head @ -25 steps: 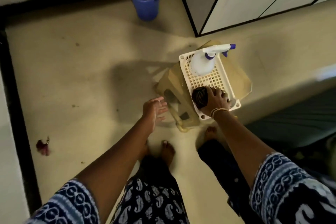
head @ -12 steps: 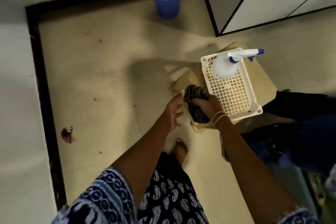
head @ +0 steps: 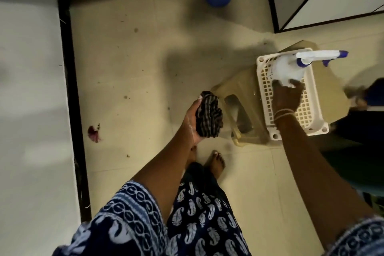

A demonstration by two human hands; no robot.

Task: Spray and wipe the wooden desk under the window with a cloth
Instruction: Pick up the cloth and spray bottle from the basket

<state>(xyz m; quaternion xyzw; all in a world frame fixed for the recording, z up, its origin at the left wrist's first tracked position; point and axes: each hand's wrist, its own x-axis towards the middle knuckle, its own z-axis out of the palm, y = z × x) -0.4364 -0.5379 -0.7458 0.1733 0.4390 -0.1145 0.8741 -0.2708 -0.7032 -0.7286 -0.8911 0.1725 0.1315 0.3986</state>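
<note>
A: Where do we stand with our things?

B: Our left hand [head: 194, 119] holds the crumpled dark striped cloth [head: 209, 116], fingers curled under it, at about 9 o'clock from the tan plastic stool [head: 239, 110]. It looks soft and light, so a loose bunch in the palm should do.

A: And the sprayer?

B: The white plastic spray bottle with a blue trigger [head: 291, 66] stands at the 12 o'clock end of the cream lattice plastic basket [head: 320, 108], which sits on the stool. Our right hand [head: 287, 94] reaches to its base; the fingers touch it, but we cannot tell whether they are closed round it.

A: How will it handle?

B: We judge it rigid, smooth, maybe slippery, heavier if full. We would take it at the neck under the trigger.

A: The desk?

B: Not in view.
</note>
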